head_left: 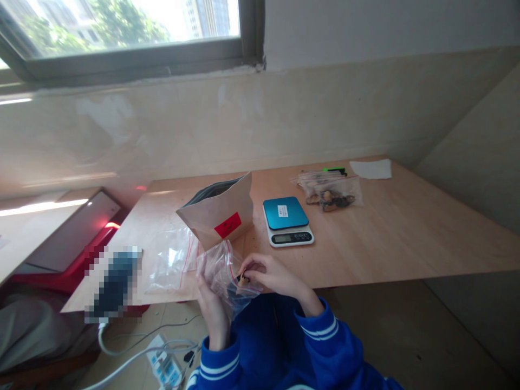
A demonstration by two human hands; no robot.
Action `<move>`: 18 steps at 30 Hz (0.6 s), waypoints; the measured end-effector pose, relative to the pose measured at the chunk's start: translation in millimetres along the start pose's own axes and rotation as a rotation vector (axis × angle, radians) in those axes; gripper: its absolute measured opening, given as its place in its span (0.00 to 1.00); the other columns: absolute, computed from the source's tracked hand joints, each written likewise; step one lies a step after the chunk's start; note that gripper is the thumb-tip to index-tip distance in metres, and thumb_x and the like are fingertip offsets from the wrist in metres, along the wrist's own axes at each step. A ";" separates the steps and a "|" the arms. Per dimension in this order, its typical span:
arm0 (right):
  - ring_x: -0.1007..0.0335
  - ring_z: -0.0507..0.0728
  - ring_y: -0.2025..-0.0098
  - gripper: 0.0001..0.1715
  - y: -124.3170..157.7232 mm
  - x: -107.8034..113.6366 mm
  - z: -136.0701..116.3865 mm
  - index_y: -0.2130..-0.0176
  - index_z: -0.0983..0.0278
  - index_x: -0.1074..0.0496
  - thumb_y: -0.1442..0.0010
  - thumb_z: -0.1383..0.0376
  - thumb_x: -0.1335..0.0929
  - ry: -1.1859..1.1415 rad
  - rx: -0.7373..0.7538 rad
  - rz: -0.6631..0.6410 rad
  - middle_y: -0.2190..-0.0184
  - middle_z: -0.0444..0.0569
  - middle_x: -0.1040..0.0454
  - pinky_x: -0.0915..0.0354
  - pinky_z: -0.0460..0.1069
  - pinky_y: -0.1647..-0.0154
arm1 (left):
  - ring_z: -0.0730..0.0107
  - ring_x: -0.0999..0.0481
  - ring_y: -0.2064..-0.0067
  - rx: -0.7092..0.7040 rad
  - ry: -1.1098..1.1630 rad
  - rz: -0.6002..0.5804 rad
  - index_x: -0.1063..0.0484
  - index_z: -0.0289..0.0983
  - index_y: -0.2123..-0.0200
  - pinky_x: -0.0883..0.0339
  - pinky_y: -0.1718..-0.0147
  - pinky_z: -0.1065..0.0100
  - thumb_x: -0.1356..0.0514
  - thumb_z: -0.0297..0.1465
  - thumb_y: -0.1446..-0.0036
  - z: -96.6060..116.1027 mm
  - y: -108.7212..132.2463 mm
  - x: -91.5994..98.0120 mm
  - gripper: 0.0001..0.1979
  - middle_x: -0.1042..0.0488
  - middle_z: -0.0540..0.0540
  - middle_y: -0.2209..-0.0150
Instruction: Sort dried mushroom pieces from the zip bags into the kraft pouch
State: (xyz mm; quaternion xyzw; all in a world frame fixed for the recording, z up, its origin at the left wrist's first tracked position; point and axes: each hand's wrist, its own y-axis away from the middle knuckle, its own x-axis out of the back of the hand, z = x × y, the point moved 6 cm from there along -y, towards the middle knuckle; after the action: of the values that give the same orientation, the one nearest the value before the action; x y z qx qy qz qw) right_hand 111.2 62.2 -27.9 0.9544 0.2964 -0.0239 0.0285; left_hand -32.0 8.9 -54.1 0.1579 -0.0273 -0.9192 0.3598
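My left hand [211, 300] is wrapped round one side of a clear zip bag [221, 265], just off the table's front edge. The bag's red-lined mouth gapes toward the right. At that mouth my right hand [266, 271] pinches a small tan-and-black dried piece [244, 279], whose exact kind I cannot make out. Behind the bag stands an opened brown paper pouch [215, 216] with a red label; its contents are hidden. Right of the pouch is a kitchen scale [286, 214] with a bare blue plate.
More flat clear zip bags [170, 260] lie at left, beside a pixelated dark device [116, 281] with a white cable. Filled bags of brown and black lumps [333, 197], a green-and-black pen [335, 170] and white paper [371, 169] lie at back right. A power strip [164, 363] is on the floor.
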 end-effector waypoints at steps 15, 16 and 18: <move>0.25 0.55 0.57 0.07 8.0 4.4 -37.7 0.62 0.63 0.23 0.42 0.65 0.31 -0.004 0.224 0.170 0.62 0.47 0.21 0.31 0.50 0.51 | 0.56 0.23 0.51 0.186 0.151 -0.159 0.32 0.36 0.43 0.30 0.53 0.59 0.53 0.52 0.40 -21.5 1.0 -12.1 0.33 0.22 0.38 0.55; 0.25 0.55 0.58 0.07 7.3 7.1 -36.4 0.62 0.63 0.24 0.42 0.64 0.30 -0.025 0.220 0.200 0.63 0.48 0.22 0.31 0.50 0.52 | 0.56 0.24 0.50 0.178 0.150 -0.162 0.32 0.36 0.43 0.31 0.51 0.59 0.53 0.52 0.40 -21.8 0.7 -12.1 0.33 0.22 0.38 0.54; 0.24 0.56 0.59 0.10 6.2 12.8 -33.8 0.63 0.64 0.24 0.45 0.61 0.29 -0.075 0.207 0.259 0.64 0.49 0.22 0.29 0.51 0.55 | 0.57 0.26 0.47 0.143 0.156 -0.166 0.33 0.38 0.42 0.34 0.48 0.59 0.53 0.52 0.39 -20.6 -0.2 -12.0 0.32 0.23 0.40 0.51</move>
State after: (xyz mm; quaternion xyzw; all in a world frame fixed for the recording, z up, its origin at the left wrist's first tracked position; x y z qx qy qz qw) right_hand 126.2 66.7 5.3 0.9808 0.1654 -0.0863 -0.0562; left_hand -17.5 18.4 -70.5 0.2560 -0.0515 -0.9264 0.2714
